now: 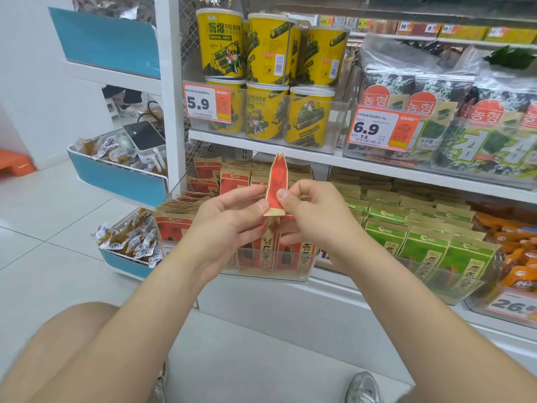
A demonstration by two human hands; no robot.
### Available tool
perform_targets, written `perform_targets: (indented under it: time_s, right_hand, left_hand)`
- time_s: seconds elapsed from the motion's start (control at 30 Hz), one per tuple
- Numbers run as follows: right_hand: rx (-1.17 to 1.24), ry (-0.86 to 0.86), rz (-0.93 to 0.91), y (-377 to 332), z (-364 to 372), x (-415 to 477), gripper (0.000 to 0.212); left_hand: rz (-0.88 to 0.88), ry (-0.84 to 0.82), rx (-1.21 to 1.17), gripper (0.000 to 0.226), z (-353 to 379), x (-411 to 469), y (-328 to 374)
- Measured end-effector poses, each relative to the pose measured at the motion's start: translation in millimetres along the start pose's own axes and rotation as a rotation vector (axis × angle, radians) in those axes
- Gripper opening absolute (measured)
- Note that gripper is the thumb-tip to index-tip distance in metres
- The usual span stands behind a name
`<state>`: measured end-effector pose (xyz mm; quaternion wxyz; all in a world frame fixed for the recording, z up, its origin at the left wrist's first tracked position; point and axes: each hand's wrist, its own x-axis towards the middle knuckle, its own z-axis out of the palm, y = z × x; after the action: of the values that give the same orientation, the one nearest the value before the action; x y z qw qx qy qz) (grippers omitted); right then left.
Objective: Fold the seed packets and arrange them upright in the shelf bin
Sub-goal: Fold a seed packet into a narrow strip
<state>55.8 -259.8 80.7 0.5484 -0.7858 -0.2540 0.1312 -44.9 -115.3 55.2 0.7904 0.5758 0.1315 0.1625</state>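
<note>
Two bare hands meet in front of a shop shelf and hold one red seed packet [277,184] between them. The packet stands upright, folded lengthwise into a narrow strip with a tan band along its lower edge, and it sits in the air just above the clear shelf bin [290,276], not inside it. The left hand [232,216] pinches the packet's left edge between thumb and curled fingers. The right hand [313,210] grips the right edge, its thumb pressed flat on the red front and its fingers curled behind.

Inside the bin, more red packets [174,225] stand upright in rows, their tan tops showing, and several lean against the front wall. Just to the right, green packets [424,248] stand in a second clear bin.

On the shelf above, yellow cans [267,48] are stacked two high behind an orange price tag [207,103] reading 5.9. Beside them are green and white seaweed packs [479,126].

To the left, a rack of blue-fronted trays [122,181] holds small wrapped snacks, and a white device [143,139] lies in the upper of the two snack trays. A bare knee [72,344] and a grey shoe [363,388] show at the bottom, over a white tiled floor [43,213].
</note>
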Motion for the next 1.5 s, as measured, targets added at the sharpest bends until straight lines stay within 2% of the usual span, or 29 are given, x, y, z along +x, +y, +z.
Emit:
perform_targets:
  time_s: [0.17,0.27,0.4,0.53,0.63,0.67,0.73,0.8,0.83,0.9,0.97,1.1,1.2,1.37,1.43,1.5]
  right_hand:
    - [-0.475,0.148,-0.230,-4.3,-5.0,-6.2,0.034]
    - [-0.473,0.151,-0.227,-3.4,-3.2,-5.5,0.035]
    - [-0.413,0.126,-0.208,-2.7,-3.9,-3.6,0.033]
    - [-0.462,-0.011,-0.468,3.1,4.6,-10.1,0.017]
    - [-0.480,-0.220,-0.506,5.4,10.2,-11.1,0.010]
    - [-0.470,-0.211,-0.496,5.7,10.7,-10.7,0.011]
    - [-0.490,-0.087,-0.453,5.5,10.7,-10.3,0.020]
    - [-0.498,0.008,-0.303,2.7,10.0,-10.0,0.038]
    - [-0.445,0.002,-0.185,0.9,8.8,-9.1,0.043]
    - [-0.198,-0.078,0.040,-1.7,4.6,-6.4,0.038]
    - [0.074,-0.136,0.173,-4.3,0.6,-5.1,0.032]
    - [0.447,-0.196,0.291,-8.6,-4.6,-5.8,0.030]
    - [0.530,-0.258,0.318,-12.8,-5.3,-10.7,0.022]
    - [0.428,-0.184,0.196,-15.4,4.3,-14.0,0.013]
    - [0.317,-0.145,0.046,-15.6,5.6,-16.1,0.007]
    - [0.118,-0.101,-0.181,-13.7,8.1,-18.2,0.011]
  left_hand:
    - [-0.006,0.025,0.022,0.033,1.6,-0.7,-4.1]
    - [0.016,0.050,0.028,0.032,3.4,-1.3,-4.6]
    - [0.007,0.025,-0.021,0.017,7.8,-1.3,-1.1]
    - [0.010,0.055,-0.118,0.036,12.6,-2.6,0.6]
    - [0.023,0.112,-0.105,0.030,10.0,-0.6,-1.3]
    - [0.025,0.113,-0.120,0.028,9.6,-0.6,-1.2]
    - [0.037,0.116,-0.165,0.030,10.2,-0.2,-0.8]
    - [0.054,0.124,-0.186,0.031,11.5,-1.0,0.8]
    - [0.061,0.125,-0.198,0.030,11.2,-1.1,1.0]
    - [0.065,0.133,-0.219,0.030,9.2,-1.3,2.4]
    - [0.047,0.139,-0.263,0.029,6.0,-1.2,5.0]
    - [-0.015,0.139,-0.396,0.028,1.5,0.8,9.2]
    - [-0.057,0.159,-0.454,0.029,-0.1,2.4,9.9]
    - [-0.108,0.194,-0.486,0.031,1.2,0.5,12.1]
    - [-0.147,0.206,-0.481,0.034,2.7,-2.1,13.6]
    - [-0.151,0.212,-0.429,0.040,3.0,-2.4,12.1]
